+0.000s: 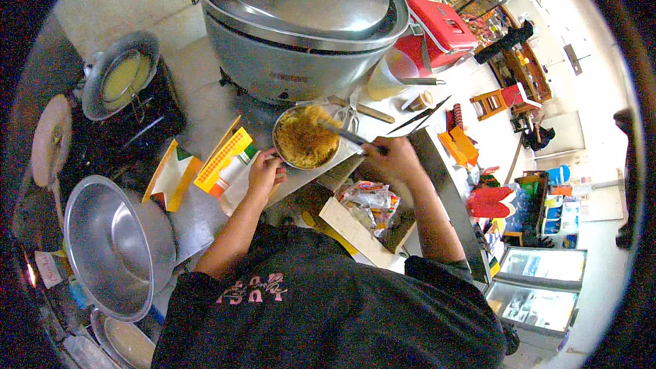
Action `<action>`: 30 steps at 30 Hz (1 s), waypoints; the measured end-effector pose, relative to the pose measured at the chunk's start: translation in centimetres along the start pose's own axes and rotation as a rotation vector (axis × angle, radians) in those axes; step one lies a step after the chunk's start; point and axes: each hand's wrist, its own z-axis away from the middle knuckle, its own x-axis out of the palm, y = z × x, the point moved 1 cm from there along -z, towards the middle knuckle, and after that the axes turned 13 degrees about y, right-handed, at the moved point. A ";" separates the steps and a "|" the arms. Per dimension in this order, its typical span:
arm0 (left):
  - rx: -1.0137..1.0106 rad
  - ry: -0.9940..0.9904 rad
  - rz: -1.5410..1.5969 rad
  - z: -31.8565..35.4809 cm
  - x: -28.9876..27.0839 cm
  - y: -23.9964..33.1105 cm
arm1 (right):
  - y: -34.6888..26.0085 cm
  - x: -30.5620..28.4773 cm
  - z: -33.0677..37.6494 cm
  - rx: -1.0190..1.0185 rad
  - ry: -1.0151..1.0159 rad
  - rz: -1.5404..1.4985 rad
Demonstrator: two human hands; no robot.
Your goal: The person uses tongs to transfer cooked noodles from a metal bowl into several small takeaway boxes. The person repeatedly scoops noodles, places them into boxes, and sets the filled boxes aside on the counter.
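Note:
A round metal bowl (pixel 275 138) holds golden-brown food (pixel 306 142) that looks like noodles. My left hand (pixel 265 173) is at the bowl's near-left rim, its fingers curled against it. In my right hand (pixel 388 156) is a dark-handled utensil (pixel 348 136), gripped by the handle and slanting left into the food. The food hides the utensil's tip, and I cannot tell its exact kind. Just left of my left hand stand yellow, white and green cartons (pixel 224 159). A wire whisk (pixel 350 117) and a wooden-handled tool (pixel 372 113) lie beyond the bowl.
Behind the bowl stands a large lidded metal cooker (pixel 287 72), with a translucent jug (pixel 391 75) and a red cooler (pixel 437 31) to its right. At left are a wok of oil (pixel 91 96) and a big metal basin (pixel 147 253). An open drawer (pixel 359 232) holds plastic packets near my body.

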 end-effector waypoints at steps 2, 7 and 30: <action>0.019 -0.002 -0.024 0.0 0.1 0.2 | -2.2 0.9 0.6 -0.111 -0.171 0.286; 0.050 -0.008 -0.015 0.2 0.1 0.4 | -4.2 -2.5 -0.3 -0.279 -0.030 0.612; 0.180 -0.016 -0.021 -1.0 0.3 0.6 | -3.4 7.3 -3.8 -0.336 -0.181 0.490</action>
